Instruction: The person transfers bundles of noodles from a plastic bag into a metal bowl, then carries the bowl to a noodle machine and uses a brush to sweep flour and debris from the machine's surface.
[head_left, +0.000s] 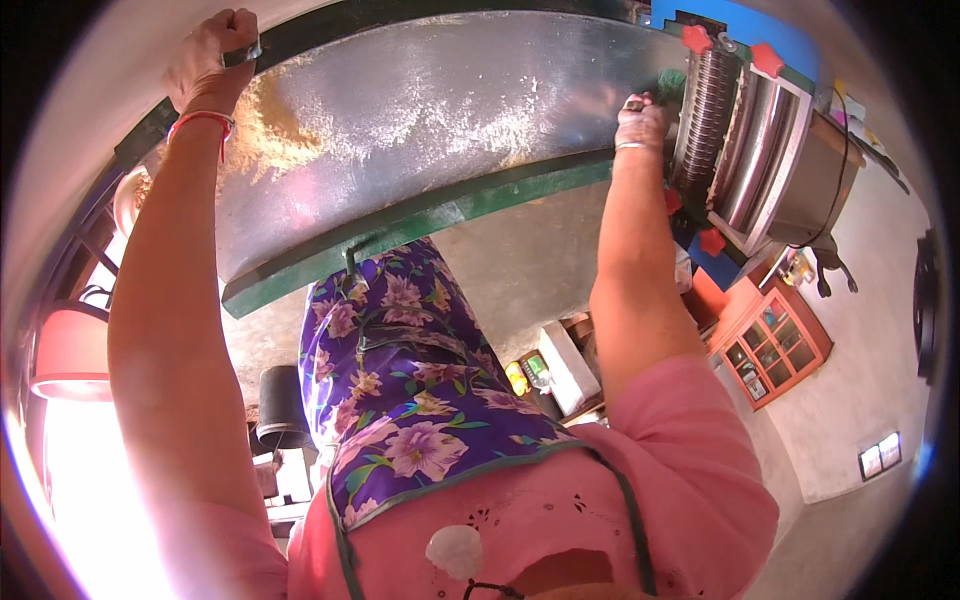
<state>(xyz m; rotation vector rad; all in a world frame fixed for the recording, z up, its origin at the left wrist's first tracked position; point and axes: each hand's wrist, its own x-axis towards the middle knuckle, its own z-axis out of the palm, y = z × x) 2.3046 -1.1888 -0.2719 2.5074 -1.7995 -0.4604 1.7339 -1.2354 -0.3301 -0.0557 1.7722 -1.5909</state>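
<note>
My left hand (214, 64), with a red and white band at the wrist, is closed around a small object with a shiny edge at the upper left of the metal tray table (420, 112). Below it lies a heap of pale flour-like powder (270, 135), with more powder smeared across the sheet. At the table's right end my right hand (642, 124) grips the handle of a brush with green bristles (670, 84). The bristles are beside the ridged metal roller (705, 112) of a roller machine. What my left hand holds is mostly hidden by the fingers.
A smooth steel roller (761, 150) and red star-shaped knobs (766, 60) belong to the machine. The table's green rail (435, 217) runs in front of my floral apron. Further off are an orange cabinet (780, 349), a black bucket (282, 405) and a pink tub (71, 349).
</note>
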